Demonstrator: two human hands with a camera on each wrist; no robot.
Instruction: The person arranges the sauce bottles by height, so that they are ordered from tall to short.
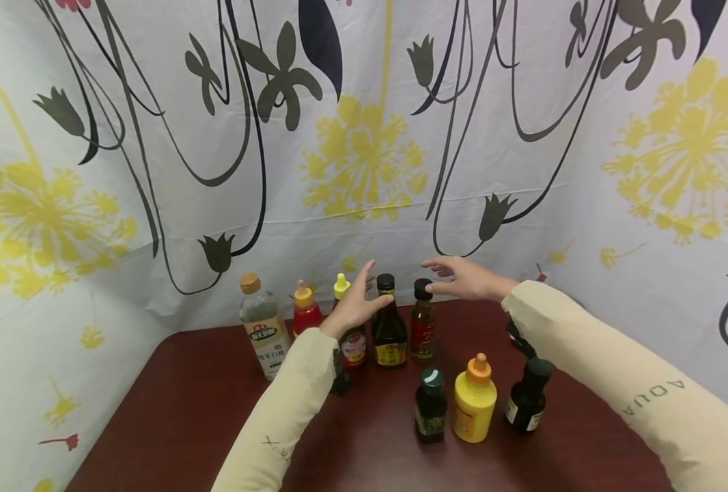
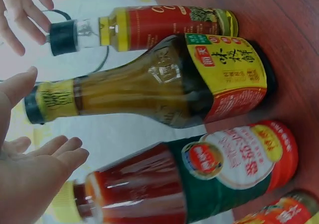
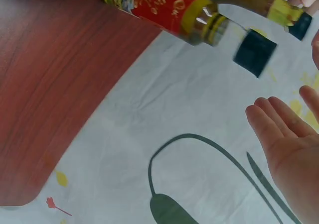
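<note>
My left hand (image 1: 354,305) is raised with fingers spread beside the neck of a dark sauce bottle (image 1: 390,336) with a black cap and yellow label. In the left wrist view, its thumb is near that bottle's cap, and no grip shows. Close to the left hand stands a dark red sauce bottle (image 2: 144,194) with a yellow cap. Fingers apart, my right hand (image 1: 467,278) hovers by the black cap of an olive oil bottle (image 1: 423,328) with a red label. The right wrist view shows the right palm (image 3: 294,154) holding nothing, apart from the olive oil bottle's cap (image 3: 255,53).
A clear bottle with an orange cap (image 1: 264,331) and a red squeeze bottle (image 1: 306,314) stand at back left. Nearer are a green-capped dark bottle (image 1: 430,410), a yellow squeeze bottle (image 1: 474,403) and a small dark bottle (image 1: 526,400). A patterned cloth (image 1: 364,239) hangs behind the table.
</note>
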